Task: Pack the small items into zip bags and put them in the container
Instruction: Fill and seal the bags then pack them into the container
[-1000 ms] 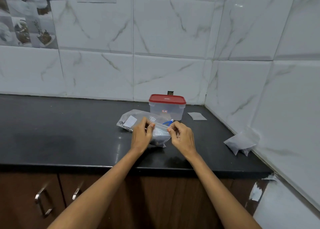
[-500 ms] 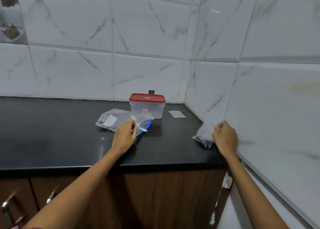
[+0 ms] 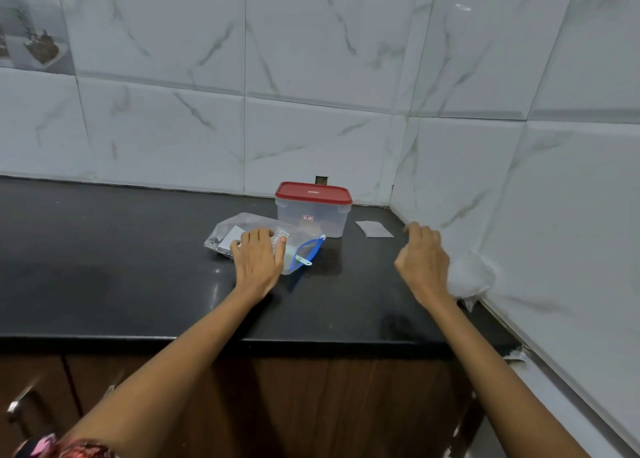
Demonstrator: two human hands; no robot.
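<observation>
A clear zip bag (image 3: 298, 246) with a blue zip edge and small items inside lies on the black counter (image 3: 138, 267). My left hand (image 3: 258, 258) rests flat on it, fingers spread, pinning it down. Just behind the bag stands the clear container (image 3: 313, 217) with its red lid on. My right hand (image 3: 422, 263) hovers near the right wall with fingers curled, its back towards me. A crumpled white bag (image 3: 472, 277) lies against the wall and touches that hand's far side. The fingers hide whether they pinch it.
A small flat grey packet (image 3: 374, 229) lies in the back right corner of the counter. Tiled walls close off the back and the right side. Wooden cabinet doors with metal handles (image 3: 20, 402) sit below the counter's front edge.
My hands parted from the zip bag: the right went to the white bag by the wall, the left laid the zip bag down and flattened on it. The view swung right, then partly back.
</observation>
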